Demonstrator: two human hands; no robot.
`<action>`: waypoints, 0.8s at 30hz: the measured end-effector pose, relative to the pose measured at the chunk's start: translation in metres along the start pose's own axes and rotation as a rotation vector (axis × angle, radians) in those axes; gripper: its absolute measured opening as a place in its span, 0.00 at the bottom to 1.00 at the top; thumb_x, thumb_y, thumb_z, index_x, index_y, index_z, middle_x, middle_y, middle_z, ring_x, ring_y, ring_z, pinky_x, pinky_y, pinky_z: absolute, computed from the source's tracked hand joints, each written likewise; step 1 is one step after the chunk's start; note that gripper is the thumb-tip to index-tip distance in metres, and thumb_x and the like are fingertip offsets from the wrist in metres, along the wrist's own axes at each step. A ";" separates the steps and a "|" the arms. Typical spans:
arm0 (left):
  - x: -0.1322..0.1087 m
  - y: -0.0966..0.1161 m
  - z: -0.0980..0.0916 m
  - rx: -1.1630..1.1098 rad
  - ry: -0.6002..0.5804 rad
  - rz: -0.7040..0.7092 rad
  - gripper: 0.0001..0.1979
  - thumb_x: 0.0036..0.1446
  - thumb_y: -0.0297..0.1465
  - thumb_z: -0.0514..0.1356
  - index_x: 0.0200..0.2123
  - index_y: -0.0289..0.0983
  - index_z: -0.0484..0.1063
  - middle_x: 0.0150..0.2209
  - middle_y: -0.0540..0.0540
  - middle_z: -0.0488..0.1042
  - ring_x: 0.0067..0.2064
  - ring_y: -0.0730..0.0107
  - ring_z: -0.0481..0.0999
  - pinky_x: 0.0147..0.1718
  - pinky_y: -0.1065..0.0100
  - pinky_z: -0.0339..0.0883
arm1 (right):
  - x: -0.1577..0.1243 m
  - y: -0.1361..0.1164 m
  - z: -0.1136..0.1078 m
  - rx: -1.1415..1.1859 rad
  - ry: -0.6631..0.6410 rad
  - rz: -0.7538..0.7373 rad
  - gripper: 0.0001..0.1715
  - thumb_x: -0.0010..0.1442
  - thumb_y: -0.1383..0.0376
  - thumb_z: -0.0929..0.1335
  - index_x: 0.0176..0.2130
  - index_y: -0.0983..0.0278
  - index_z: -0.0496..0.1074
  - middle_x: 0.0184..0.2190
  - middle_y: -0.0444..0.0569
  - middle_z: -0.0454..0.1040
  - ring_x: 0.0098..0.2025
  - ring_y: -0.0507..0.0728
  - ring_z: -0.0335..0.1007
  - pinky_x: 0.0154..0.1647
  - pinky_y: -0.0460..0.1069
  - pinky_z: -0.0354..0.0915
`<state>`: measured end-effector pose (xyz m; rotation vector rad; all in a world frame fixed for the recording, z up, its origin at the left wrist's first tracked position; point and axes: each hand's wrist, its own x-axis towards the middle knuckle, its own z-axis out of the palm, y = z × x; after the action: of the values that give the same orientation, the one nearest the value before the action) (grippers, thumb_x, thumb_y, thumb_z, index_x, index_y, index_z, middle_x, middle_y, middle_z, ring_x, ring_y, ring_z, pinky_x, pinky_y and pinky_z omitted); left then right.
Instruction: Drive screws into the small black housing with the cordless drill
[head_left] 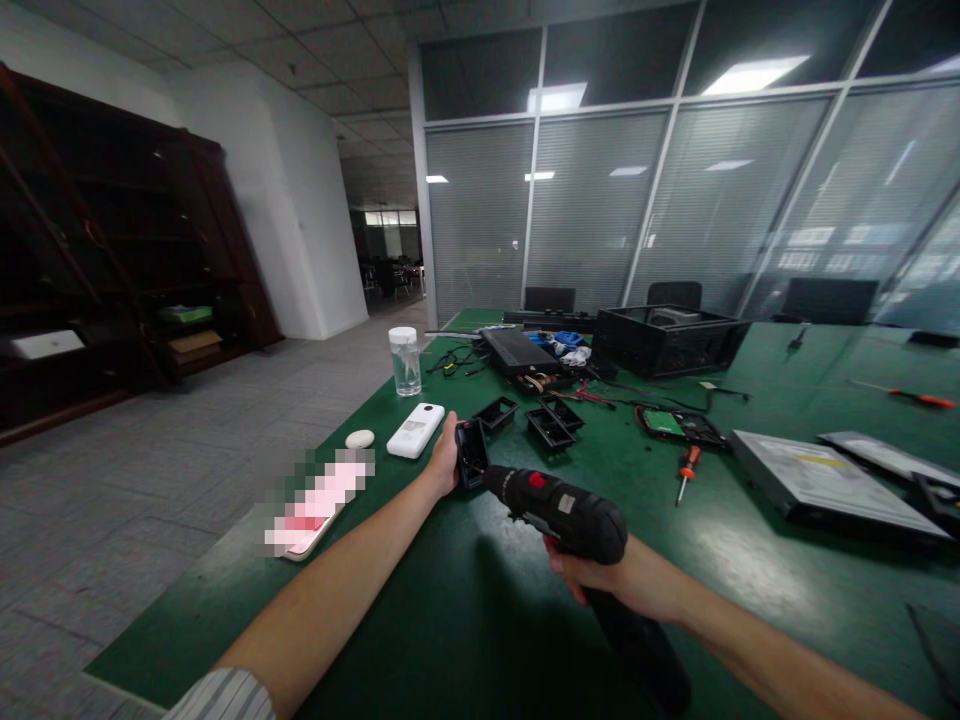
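My left hand (445,460) is closed on a small black plastic frame (472,452), tilted up above the green table. My right hand (581,568) grips the handle of a black cordless drill (566,512) with a red switch on top. The drill's nose points left and meets the lower right part of the frame; the bit's tip is hard to make out. Just beyond lie more black plastic frames (550,430) of similar shape. A white power bank-like device (415,431) rests left of my left hand.
A clear jar with white lid (406,362) stands near the left edge. A pixelated pink phone-like object (322,510) lies at left. An open black case (670,340) stands at the back. Right are a screwdriver (687,472), a hard drive (679,426) and a flat metal drive (832,490).
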<state>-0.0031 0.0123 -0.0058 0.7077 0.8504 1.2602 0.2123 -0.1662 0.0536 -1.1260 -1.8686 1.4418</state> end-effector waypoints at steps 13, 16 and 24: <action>0.000 -0.001 0.000 0.009 -0.002 0.030 0.27 0.47 0.55 0.56 0.36 0.37 0.68 0.24 0.50 0.71 0.23 0.68 0.72 0.24 0.67 0.66 | 0.001 -0.001 -0.001 0.035 -0.011 0.000 0.10 0.55 0.60 0.68 0.34 0.64 0.66 0.22 0.39 0.65 0.23 0.50 0.63 0.25 0.46 0.59; 0.000 -0.002 -0.002 0.007 -0.028 0.080 0.25 0.47 0.53 0.57 0.37 0.38 0.68 0.26 0.49 0.72 0.25 0.68 0.72 0.25 0.68 0.66 | 0.001 -0.002 -0.001 0.065 -0.002 0.009 0.11 0.55 0.60 0.68 0.34 0.65 0.66 0.21 0.39 0.65 0.22 0.50 0.63 0.25 0.45 0.59; 0.001 0.000 -0.001 -0.001 0.010 0.048 0.23 0.49 0.52 0.56 0.36 0.38 0.68 0.26 0.49 0.72 0.24 0.68 0.72 0.24 0.68 0.66 | 0.000 -0.007 -0.001 0.095 0.021 0.042 0.15 0.55 0.57 0.69 0.35 0.65 0.65 0.19 0.38 0.66 0.21 0.50 0.62 0.25 0.46 0.59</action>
<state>-0.0037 0.0130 -0.0061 0.7252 0.8446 1.3077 0.2114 -0.1664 0.0608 -1.1370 -1.7524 1.5194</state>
